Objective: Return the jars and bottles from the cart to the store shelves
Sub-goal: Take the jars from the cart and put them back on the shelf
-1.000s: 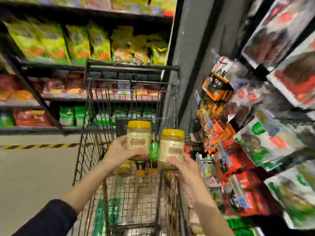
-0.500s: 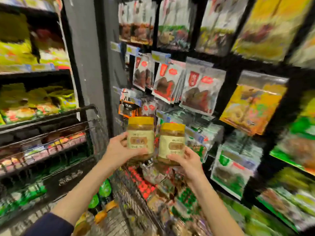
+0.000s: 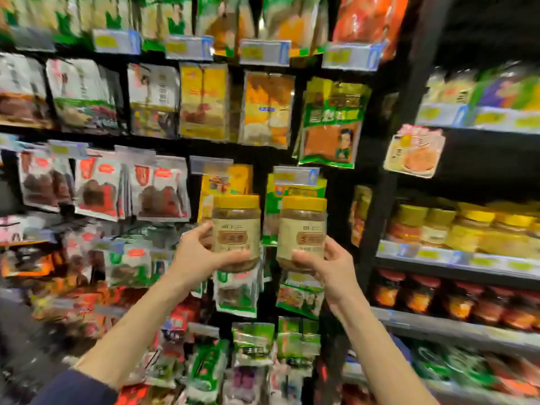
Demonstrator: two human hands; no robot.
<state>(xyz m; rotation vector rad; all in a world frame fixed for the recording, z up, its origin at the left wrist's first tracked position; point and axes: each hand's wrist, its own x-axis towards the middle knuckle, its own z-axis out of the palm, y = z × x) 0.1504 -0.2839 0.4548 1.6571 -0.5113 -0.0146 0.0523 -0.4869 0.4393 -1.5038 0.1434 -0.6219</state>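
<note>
The left hand (image 3: 198, 255) curls round the lower part of the left jar (image 3: 236, 229), which rises at 1 o'clock from the palm. The right hand (image 3: 331, 266) grips the right jar (image 3: 302, 226), at 11 o'clock from it. Both jars are upright and apart, in front of hanging packets (image 3: 157, 188). At 3 o'clock is a shelf (image 3: 455, 258).

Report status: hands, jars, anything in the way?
Left hand grips one yellow-lidded jar, right hand grips the other jar. Both upright, in front of hanging packets. Jar shelf to the right, no obstacle seen.
</note>
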